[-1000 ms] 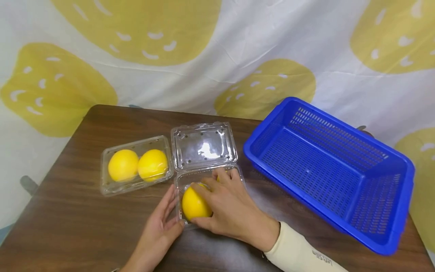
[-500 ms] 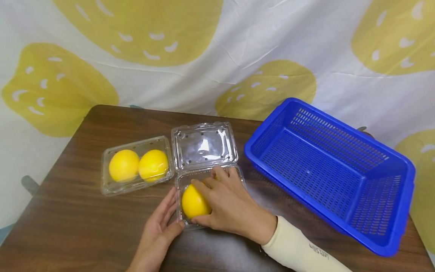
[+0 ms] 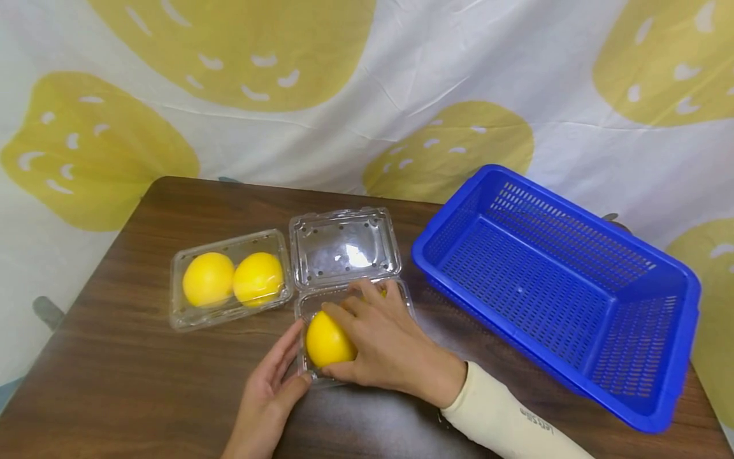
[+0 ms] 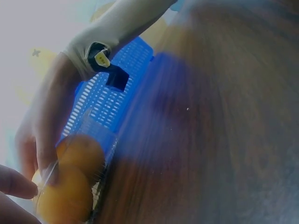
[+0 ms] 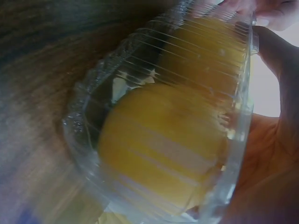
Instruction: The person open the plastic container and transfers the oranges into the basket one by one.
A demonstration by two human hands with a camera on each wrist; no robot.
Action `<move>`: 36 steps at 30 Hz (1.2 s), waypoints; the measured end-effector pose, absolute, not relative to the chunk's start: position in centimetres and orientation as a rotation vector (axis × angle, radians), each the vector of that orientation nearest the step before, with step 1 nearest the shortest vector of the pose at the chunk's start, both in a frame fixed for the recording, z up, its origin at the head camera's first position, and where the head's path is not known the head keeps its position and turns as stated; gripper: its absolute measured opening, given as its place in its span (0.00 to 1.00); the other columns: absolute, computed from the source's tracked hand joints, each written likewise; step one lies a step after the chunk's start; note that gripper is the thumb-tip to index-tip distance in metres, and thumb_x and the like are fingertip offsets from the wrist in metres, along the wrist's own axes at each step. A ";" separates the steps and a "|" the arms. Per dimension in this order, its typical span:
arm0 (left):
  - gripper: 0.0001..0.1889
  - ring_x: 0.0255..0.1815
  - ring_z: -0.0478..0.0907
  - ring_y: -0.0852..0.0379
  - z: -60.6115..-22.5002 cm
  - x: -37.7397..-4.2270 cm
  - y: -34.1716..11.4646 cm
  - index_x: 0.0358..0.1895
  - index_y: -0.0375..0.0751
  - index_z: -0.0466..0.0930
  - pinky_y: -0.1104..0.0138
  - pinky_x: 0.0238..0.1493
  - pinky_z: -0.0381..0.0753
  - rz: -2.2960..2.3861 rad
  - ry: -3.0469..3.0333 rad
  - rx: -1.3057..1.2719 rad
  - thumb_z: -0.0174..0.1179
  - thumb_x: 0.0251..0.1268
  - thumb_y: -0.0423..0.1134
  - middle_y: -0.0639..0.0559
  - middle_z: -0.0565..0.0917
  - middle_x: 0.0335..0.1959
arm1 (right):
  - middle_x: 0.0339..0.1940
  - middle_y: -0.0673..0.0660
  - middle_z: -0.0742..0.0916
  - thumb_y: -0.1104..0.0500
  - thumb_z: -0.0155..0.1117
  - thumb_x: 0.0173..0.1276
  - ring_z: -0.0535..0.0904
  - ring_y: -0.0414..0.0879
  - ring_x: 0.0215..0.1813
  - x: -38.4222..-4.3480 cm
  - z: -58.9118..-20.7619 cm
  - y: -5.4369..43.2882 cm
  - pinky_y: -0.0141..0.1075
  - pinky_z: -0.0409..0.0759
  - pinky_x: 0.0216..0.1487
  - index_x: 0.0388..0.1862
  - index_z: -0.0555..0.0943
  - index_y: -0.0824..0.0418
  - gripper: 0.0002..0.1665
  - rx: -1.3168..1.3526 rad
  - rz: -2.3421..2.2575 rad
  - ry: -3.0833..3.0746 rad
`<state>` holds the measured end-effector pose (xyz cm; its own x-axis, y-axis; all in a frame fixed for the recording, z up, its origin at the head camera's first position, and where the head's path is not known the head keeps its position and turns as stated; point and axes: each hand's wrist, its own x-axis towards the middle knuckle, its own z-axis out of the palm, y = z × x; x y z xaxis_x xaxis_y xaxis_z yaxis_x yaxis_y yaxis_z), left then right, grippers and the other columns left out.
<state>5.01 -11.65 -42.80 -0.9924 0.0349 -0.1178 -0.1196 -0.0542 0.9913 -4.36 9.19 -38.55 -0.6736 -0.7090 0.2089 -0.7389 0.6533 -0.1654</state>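
In the head view a clear plastic clamshell box (image 3: pixel 305 306) lies with its lid (image 3: pixel 338 255) folded back, away from the person. A round yellow fruit (image 3: pixel 328 341) sits in its left part, between the thumb and index finger of the right hand (image 3: pixel 390 341). The other right fingers reach over a second fruit, mostly hidden there; the left wrist view shows this second fruit (image 4: pixel 84 156) more fully. At the box's near left corner, the left hand (image 3: pixel 272 386) holds its side, thumb at the rim. Through the clear wall, the right wrist view shows both fruits (image 5: pixel 159 144).
Left of the open box stands another clamshell box (image 3: pixel 183 315), closed, with two yellow fruits (image 3: pixel 209 278) inside. A blue perforated basket (image 3: pixel 518 319) takes up the table's right side. Behind the brown table (image 3: pixel 143 382) hangs a cloth (image 3: pixel 321 146) with yellow prints.
Both hands stay almost in place. The right hand's farther fingers have shifted slightly left, and a bit of yellow shows between them. The boxes and basket stand as before.
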 end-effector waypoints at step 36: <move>0.40 0.83 0.66 0.39 -42.7 5.2 -11.2 0.86 0.37 0.63 0.76 0.70 0.75 2.172 2.153 -0.098 0.59 0.70 0.21 0.36 0.65 0.86 | 0.57 0.55 0.90 0.33 0.87 0.53 0.75 0.60 0.73 -4.6 -35.1 14.5 0.63 0.65 0.81 0.70 0.84 0.58 0.51 1.150 0.596 -2.510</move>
